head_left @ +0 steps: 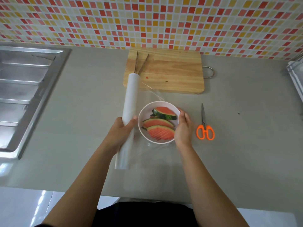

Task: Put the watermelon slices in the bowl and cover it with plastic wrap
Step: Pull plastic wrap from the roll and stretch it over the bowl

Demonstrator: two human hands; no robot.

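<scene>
— We're at a grey counter [82, 112] under a red-and-yellow tiled wall [147, 18]. How far along are we?

— Our left hand [121, 131] grips the roll of plastic wrap [130, 102], fingers curled round it, just left of the bowl [144, 110]. Our right hand [182, 126] curls round the bowl's right rim. The watermelon slices [159, 126] lie inside it, so that part looks done.

— And the cover?

— A clear sheet [153, 94] runs from the roll across the bowl. We judge it uncut and not yet tucked. The scissors [203, 122] lie near on the right, with the cutting board [172, 71] and tongs [143, 63] behind.

— Any writing?

— None we can read; the roll is plain white.
</scene>
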